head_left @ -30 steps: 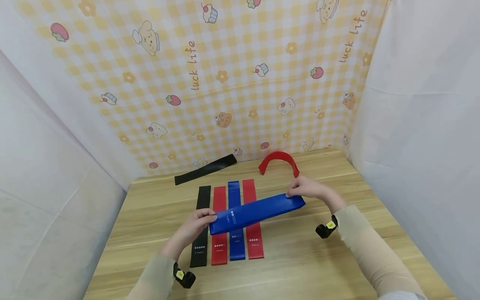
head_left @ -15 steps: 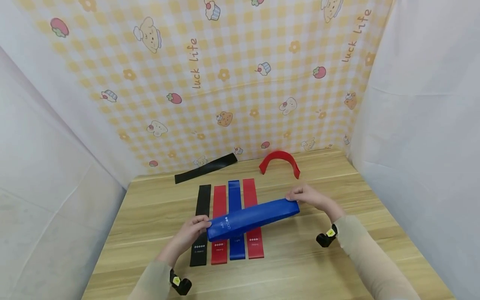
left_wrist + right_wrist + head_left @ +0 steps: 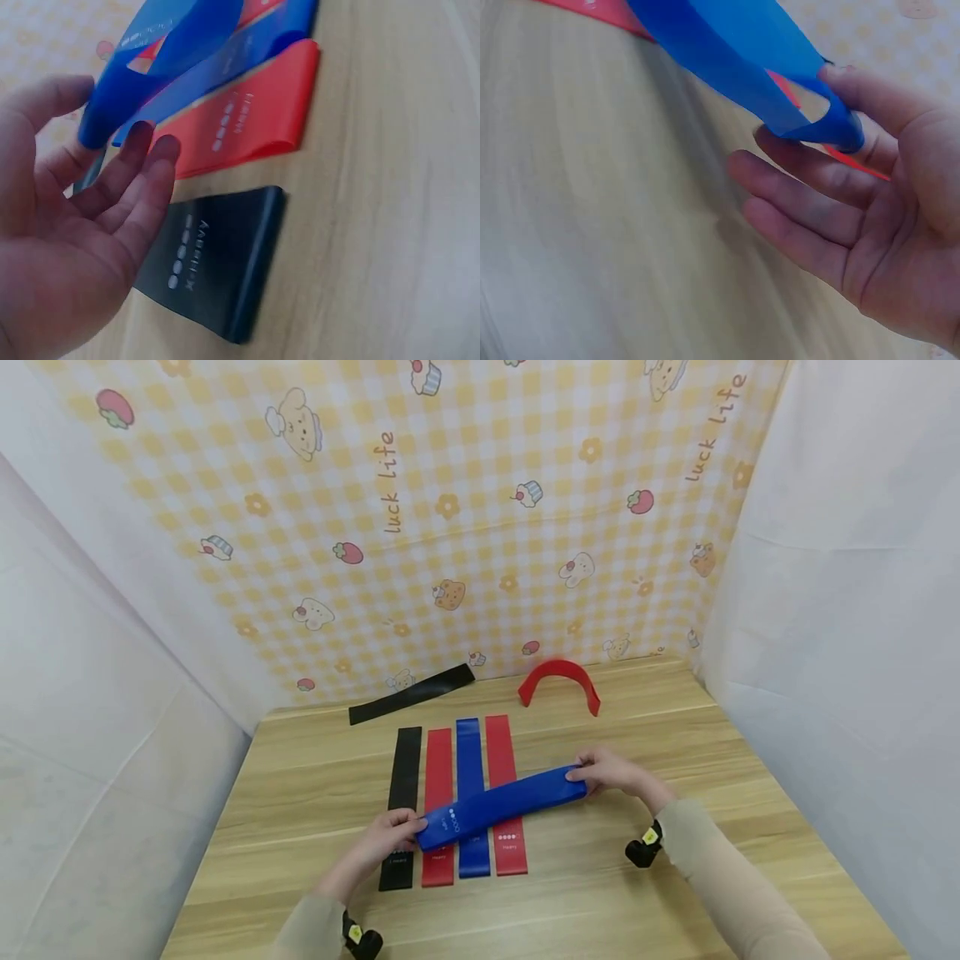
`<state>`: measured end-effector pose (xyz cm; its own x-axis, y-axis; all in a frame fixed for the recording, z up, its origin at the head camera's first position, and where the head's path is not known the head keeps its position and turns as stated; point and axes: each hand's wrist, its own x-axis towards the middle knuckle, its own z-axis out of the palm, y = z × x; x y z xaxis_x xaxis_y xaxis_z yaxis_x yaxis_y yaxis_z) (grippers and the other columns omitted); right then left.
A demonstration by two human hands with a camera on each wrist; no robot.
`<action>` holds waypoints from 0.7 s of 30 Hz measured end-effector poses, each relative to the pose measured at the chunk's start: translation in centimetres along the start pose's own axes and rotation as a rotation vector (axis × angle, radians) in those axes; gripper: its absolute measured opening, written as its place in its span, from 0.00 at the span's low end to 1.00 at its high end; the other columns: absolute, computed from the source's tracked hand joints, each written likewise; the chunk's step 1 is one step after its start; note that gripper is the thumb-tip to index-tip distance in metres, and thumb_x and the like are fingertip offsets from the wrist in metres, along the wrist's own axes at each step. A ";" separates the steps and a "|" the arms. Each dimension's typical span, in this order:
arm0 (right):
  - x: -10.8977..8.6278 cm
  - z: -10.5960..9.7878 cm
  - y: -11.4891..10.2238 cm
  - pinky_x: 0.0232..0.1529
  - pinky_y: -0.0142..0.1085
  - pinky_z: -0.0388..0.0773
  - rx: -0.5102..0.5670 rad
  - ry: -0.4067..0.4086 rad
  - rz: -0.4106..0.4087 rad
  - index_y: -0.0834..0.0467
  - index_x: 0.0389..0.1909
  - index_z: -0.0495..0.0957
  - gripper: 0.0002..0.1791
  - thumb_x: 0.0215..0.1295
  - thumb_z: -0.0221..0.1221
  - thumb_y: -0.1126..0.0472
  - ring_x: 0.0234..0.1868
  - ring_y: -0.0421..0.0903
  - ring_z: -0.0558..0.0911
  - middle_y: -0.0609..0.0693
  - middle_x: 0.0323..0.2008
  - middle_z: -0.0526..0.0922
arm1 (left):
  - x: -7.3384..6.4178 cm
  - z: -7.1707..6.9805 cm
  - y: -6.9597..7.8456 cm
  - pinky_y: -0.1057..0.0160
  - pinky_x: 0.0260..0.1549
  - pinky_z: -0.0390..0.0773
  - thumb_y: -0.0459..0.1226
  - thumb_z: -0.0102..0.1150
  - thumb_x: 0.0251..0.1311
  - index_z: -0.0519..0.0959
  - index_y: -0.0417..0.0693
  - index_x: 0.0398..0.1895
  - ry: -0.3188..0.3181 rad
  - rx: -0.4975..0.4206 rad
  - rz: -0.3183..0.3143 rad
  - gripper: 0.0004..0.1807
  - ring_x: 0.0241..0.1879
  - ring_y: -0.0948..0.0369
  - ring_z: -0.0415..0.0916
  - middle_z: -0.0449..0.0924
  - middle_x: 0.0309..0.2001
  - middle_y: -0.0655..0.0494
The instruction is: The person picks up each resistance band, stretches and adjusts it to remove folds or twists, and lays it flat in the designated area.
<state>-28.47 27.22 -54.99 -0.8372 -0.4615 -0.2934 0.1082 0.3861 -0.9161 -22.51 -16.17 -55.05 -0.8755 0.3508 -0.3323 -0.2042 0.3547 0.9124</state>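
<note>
A blue resistance band loop (image 3: 502, 805), marked with dots near its left end, is stretched lengthwise between my two hands, slanting up to the right. My left hand (image 3: 384, 839) pinches its left end, and my right hand (image 3: 613, 774) pinches the other between thumb and fingers. In the right wrist view the loop's end (image 3: 829, 131) gapes between the thumb and fingers. Under the held band lie a black band (image 3: 406, 768), a red band (image 3: 438, 764), another blue band (image 3: 470, 756) and a second red band (image 3: 499, 752), side by side and partly covered. "X-Heavy" shows on the black band (image 3: 217, 262).
Toward the back of the wooden table (image 3: 585, 893), a black band (image 3: 412, 693) lies slanted, and a red band (image 3: 558, 668) stands curved in an arch. A yellow checked cloth (image 3: 480, 543) rises behind, with white curtains (image 3: 825, 610) at both sides.
Both hands have brought the blue band down and toward me, the right hand dropping more. It overlaps the row of bands lower down, and its loop looks flatter.
</note>
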 end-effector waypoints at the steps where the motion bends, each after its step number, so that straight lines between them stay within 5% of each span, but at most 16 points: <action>1: 0.2 0.2 0.2 0.33 0.46 0.83 0.009 0.001 0.000 0.61 0.28 0.70 0.13 0.65 0.62 0.59 0.23 0.47 0.78 0.50 0.21 0.72 | 0.0 0.1 -0.1 0.56 0.40 0.81 0.43 0.56 0.67 0.74 0.38 0.32 0.003 0.008 -0.004 0.15 0.36 0.56 0.76 0.78 0.35 0.52; 8: 1.2 1.4 1.1 0.28 0.43 0.83 0.060 0.008 0.016 0.65 0.37 0.70 0.12 0.61 0.64 0.64 0.29 0.54 0.86 0.57 0.28 0.81 | -0.4 0.9 -0.7 0.60 0.29 0.81 0.42 0.62 0.64 0.75 0.38 0.35 0.041 0.074 -0.063 0.14 0.28 0.58 0.79 0.82 0.31 0.50; 21: 1.9 1.9 1.2 0.28 0.43 0.83 0.075 0.032 0.066 0.68 0.49 0.69 0.16 0.69 0.57 0.61 0.28 0.53 0.85 0.59 0.28 0.79 | -0.3 0.9 -1.3 0.60 0.25 0.82 0.33 0.62 0.62 0.74 0.32 0.46 0.055 0.105 -0.034 0.14 0.24 0.59 0.78 0.81 0.27 0.50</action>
<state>-28.90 25.29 -57.12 -0.8433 -0.4112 -0.3460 0.2023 0.3534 -0.9133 -21.61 -15.91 -56.34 -0.8920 0.2901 -0.3466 -0.1899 0.4554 0.8698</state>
